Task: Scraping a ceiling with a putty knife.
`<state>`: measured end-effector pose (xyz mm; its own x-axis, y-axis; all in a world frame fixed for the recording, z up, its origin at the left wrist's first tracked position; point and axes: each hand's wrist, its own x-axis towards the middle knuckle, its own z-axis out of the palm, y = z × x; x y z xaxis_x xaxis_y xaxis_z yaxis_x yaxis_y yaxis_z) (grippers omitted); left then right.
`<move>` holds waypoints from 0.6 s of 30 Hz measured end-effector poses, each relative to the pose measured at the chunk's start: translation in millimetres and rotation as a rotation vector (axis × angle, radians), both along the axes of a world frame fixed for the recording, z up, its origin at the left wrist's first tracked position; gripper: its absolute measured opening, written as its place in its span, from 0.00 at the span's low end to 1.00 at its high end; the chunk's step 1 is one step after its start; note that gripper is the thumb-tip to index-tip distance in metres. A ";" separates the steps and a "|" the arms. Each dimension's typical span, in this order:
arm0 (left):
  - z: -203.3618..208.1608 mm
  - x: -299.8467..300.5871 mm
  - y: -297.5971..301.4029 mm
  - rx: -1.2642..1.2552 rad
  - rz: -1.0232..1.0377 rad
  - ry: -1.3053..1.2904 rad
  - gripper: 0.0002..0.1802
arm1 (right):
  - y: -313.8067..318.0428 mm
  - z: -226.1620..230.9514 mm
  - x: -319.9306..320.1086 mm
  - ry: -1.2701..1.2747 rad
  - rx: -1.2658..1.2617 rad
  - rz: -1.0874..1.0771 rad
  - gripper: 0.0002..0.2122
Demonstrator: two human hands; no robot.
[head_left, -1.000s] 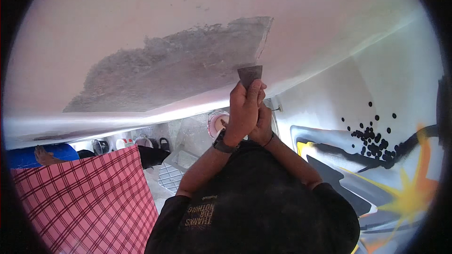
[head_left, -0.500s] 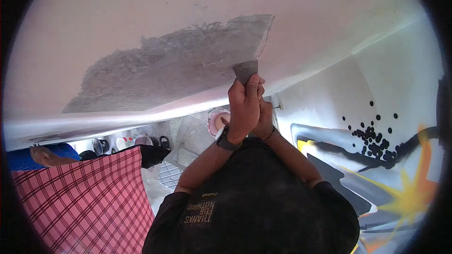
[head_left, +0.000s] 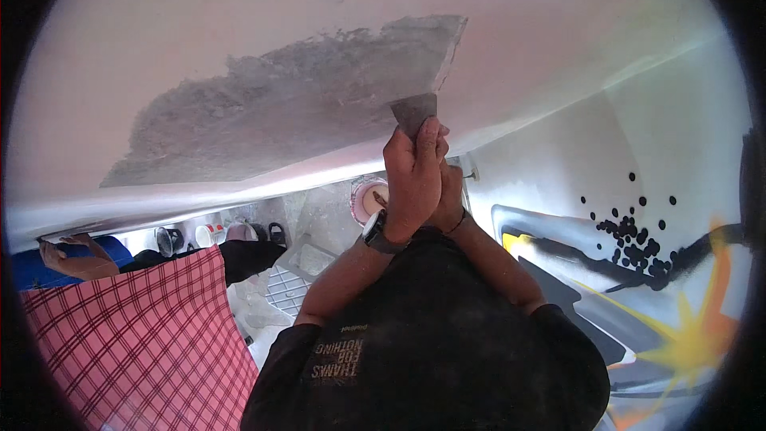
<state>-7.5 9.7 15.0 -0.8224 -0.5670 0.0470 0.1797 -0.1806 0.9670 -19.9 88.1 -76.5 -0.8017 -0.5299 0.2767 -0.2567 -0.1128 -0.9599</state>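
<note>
A grey putty knife (head_left: 416, 112) with a wide flat blade is held up against the wall. Its blade lies at the lower right part of a rough grey patch (head_left: 279, 104). My left hand (head_left: 413, 179), with a watch at the wrist, is closed around the knife just below the blade. Close behind it, my right hand (head_left: 452, 187), with a dark band on the wrist, is closed at the handle too. The left hand covers much of the right one, and the handle itself is hidden.
Pale pink wall (head_left: 542, 40) surrounds the patch. Below stand a pink bucket (head_left: 359, 206) with a tool in it, a white rack (head_left: 286, 291) and several containers. At left, another person's hand (head_left: 68, 262) is near the wall, beside red checked cloth (head_left: 136, 335). A painted wall (head_left: 574, 160) rises at right.
My hands and the putty knife have barely shifted, with the blade still at the patch. At left, the other person's hand and arm have moved, and the checked cloth has shifted slightly left.
</note>
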 end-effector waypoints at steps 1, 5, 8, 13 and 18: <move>0.9 -0.2 1.7 -0.017 -0.009 0.013 0.14 | 1.9 -3.9 0.8 -0.072 -0.020 0.035 0.14; -10.7 -0.3 7.8 0.010 0.007 0.006 0.14 | 5.2 2.5 -0.7 0.076 0.020 -0.051 0.13; -5.2 -1.5 12.3 0.042 -0.001 0.001 0.14 | 9.7 4.0 -0.8 0.133 0.017 -0.074 0.13; -14.1 -2.0 15.5 0.096 0.006 -0.001 0.14 | 10.9 10.9 -0.3 0.097 0.052 -0.126 0.12; -7.1 -4.6 25.2 0.014 0.020 0.012 0.14 | 19.9 7.0 -2.0 0.100 0.049 -0.064 0.11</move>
